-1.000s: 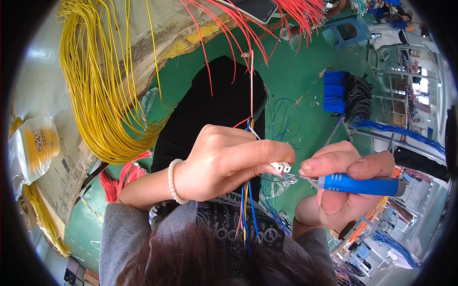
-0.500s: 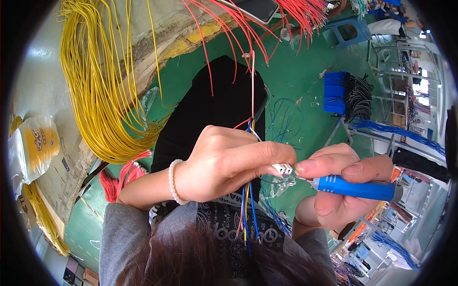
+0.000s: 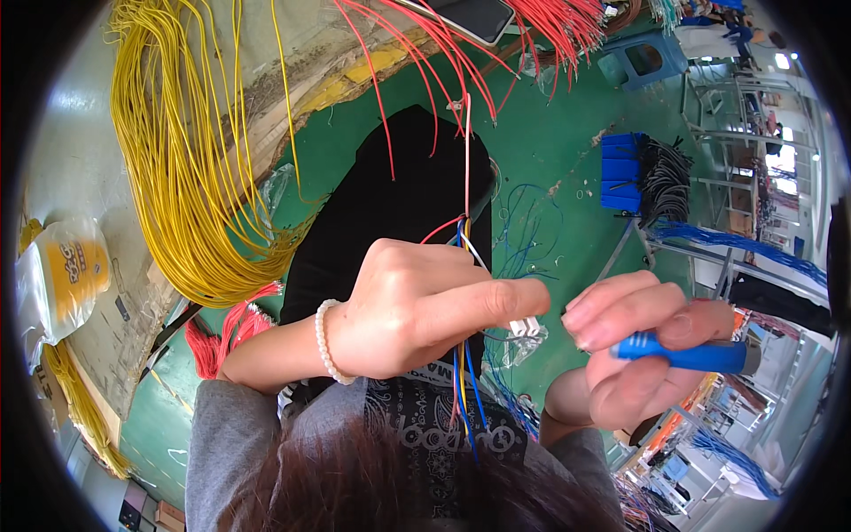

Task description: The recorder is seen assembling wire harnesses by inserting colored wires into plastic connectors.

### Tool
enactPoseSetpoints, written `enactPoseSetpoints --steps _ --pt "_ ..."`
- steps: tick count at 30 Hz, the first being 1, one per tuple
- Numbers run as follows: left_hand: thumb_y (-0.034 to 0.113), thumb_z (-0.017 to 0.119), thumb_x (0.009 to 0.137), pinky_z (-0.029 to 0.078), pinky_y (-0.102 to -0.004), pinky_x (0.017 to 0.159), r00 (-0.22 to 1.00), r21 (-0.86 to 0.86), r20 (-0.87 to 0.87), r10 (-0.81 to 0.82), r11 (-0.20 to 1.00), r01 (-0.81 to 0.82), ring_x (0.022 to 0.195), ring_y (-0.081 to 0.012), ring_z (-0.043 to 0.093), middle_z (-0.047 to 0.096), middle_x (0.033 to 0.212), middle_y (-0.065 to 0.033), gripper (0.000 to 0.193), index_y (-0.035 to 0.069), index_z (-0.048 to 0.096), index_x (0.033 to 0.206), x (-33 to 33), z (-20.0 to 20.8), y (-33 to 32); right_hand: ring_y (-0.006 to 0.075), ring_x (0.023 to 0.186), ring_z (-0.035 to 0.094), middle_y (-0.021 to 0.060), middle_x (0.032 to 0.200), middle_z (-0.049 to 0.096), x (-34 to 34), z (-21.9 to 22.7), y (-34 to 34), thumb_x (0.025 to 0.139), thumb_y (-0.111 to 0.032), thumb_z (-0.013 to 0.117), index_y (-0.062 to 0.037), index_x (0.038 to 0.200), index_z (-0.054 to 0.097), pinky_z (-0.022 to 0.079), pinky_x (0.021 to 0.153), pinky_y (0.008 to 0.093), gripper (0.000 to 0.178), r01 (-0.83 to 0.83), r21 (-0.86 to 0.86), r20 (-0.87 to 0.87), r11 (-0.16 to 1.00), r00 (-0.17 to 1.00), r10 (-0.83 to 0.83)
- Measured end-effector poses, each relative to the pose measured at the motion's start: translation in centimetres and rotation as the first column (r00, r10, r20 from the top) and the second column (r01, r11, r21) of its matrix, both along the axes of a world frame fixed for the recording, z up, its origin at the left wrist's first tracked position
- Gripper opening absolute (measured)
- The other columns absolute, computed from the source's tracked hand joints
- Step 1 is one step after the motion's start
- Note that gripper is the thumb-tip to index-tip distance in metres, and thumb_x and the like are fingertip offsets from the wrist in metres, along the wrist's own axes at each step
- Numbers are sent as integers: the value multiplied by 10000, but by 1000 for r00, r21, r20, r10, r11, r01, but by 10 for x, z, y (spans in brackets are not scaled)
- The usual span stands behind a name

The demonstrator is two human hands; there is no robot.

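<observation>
Between the thumb and forefinger of my left hand [image 3: 421,306] a small white plastic connector [image 3: 525,327] is pinched, its slotted end facing right. A bundle of thin coloured wires [image 3: 464,377], blue, yellow and pinkish, passes behind that hand and hangs below it. One pale wire [image 3: 468,160] sticks up above. My right hand [image 3: 643,341] is closed around a blue-handled tool [image 3: 687,353]; its tip is hidden by the fingers, so its kind cannot be told. A gap separates the right fingertips from the connector.
Long yellow wires [image 3: 168,177] drape over the worn table edge [image 3: 310,93] at left. Red wires [image 3: 550,27] hang at the top, beside a phone [image 3: 474,18]. A blue stool [image 3: 643,60], a blue bin [image 3: 620,173] with black cables, and metal racks stand at right.
My right hand has drawn back slightly from the connector, and the tool has turned within its fingers, its front end now covered. My left hand has barely moved.
</observation>
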State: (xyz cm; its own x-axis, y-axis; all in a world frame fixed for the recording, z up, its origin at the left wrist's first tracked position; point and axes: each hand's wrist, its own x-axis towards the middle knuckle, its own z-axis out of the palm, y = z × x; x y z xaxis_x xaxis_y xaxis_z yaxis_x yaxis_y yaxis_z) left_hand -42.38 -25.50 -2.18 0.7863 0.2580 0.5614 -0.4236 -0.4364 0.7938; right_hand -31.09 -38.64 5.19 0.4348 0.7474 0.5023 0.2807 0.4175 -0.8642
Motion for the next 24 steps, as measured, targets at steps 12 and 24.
enactPoseSetpoints --steps 12,24 --pt "106 656 735 332 -285 364 980 -32 121 -157 986 162 416 -160 480 501 528 -19 281 33 667 1006 6 -4 7 136 735 502 75 905 540 -7 -12 -11 630 -261 828 -28 953 650 397 644 263 436 80 -549 -167 832 965 -203" --pt "212 627 806 487 -304 530 976 -294 46 -214 931 218 587 -226 611 642 765 -77 477 102 547 1263 15 -12 -3 173 750 546 130 846 580 2 -26 4 629 -249 839 -6 768 607 428 662 272 363 -263 -454 -648 851 754 -112"
